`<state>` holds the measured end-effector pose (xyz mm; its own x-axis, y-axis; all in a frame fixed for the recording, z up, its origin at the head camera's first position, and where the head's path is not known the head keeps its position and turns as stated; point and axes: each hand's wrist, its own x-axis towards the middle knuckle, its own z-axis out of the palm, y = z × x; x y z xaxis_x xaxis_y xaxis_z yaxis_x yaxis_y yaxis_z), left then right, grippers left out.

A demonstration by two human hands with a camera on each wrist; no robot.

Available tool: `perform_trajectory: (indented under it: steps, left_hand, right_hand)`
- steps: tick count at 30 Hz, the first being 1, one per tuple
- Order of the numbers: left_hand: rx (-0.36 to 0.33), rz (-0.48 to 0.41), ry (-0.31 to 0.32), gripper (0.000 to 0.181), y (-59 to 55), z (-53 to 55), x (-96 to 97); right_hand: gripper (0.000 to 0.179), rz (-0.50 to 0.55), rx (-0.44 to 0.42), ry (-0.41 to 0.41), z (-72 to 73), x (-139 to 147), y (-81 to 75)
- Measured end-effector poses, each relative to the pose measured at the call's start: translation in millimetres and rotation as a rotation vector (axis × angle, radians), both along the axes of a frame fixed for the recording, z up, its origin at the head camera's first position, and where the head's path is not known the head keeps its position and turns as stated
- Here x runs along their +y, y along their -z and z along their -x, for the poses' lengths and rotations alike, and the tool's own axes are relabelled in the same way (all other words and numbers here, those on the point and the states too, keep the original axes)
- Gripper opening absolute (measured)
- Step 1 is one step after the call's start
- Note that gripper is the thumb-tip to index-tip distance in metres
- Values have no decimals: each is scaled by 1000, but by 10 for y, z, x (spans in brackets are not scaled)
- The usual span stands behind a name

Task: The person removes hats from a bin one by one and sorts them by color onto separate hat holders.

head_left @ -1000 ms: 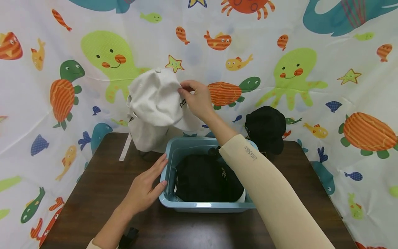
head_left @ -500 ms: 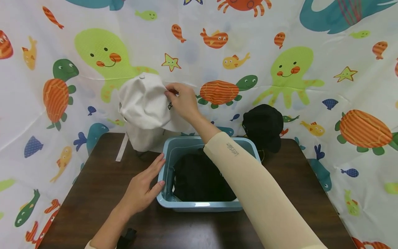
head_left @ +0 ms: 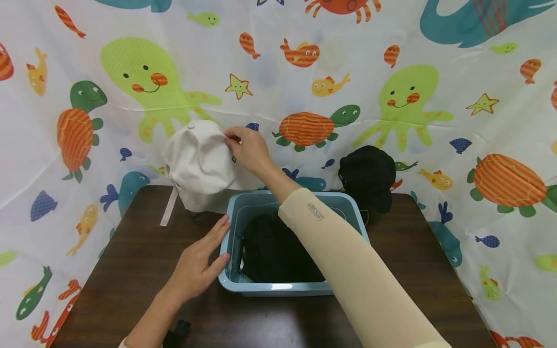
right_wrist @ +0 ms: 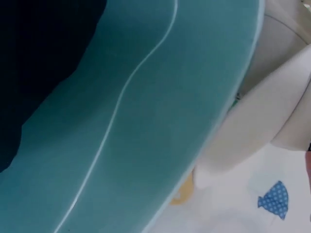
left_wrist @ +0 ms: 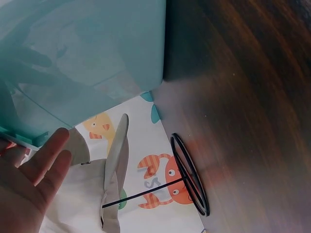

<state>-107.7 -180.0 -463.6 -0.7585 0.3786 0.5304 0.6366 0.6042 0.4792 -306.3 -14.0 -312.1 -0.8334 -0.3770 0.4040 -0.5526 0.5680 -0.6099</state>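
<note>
My right hand (head_left: 250, 152) pinches the front of a white baseball cap (head_left: 197, 159), dark lettering partly covered by its fingers. Below that cap is another white cap (head_left: 202, 200), mostly covered, its strap hanging down. A black wire stand (left_wrist: 189, 179) holds up this lower cap in the left wrist view. My left hand (head_left: 197, 268) rests its straight fingers on the left rim of a blue plastic bin (head_left: 278, 287). Inside the bin lies a black cap (head_left: 274, 251), partly hidden by the right sleeve. A white brim (right_wrist: 257, 121) shows beyond the bin wall in the right wrist view.
On the right, behind the bin, a black cap (head_left: 367, 176) sits raised above the dark wooden table (head_left: 417, 270). A white curtain (head_left: 274, 72) printed with sea animals hangs at the back and along the sides.
My right hand has brought the white cap left and down, onto the lower white cap. The left hand keeps its place at the bin's rim while the head view shifts slightly.
</note>
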Motion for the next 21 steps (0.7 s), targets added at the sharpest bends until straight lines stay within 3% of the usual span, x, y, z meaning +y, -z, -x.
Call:
perform_trajectory:
  steps: [21]
  left_hand:
    - [3, 1, 12, 68, 16, 6, -17]
  right_hand:
    - [20, -29, 26, 1, 46, -128, 126]
